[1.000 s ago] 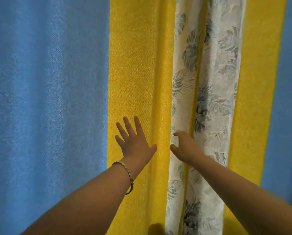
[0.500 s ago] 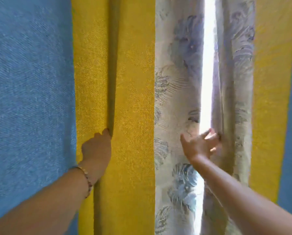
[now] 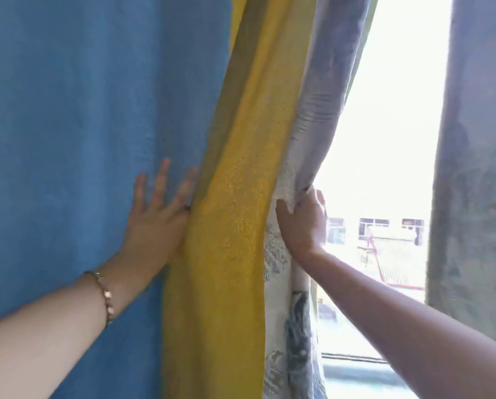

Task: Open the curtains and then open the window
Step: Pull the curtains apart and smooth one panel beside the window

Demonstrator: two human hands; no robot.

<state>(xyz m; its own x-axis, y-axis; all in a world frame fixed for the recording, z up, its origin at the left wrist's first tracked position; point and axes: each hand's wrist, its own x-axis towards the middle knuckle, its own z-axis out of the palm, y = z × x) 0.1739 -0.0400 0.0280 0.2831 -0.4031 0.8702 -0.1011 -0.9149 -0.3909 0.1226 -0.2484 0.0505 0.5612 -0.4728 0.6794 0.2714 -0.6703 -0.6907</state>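
The left curtain [image 3: 102,110], blue with a yellow band and leaf-print edge, is bunched leftward, baring the bright window [image 3: 384,168] beside the right curtain [image 3: 474,168]. The right hand [image 3: 302,226] grips the printed edge; the left hand [image 3: 157,223] presses flat, fingers spread, bracelet [image 3: 105,295] on its wrist.
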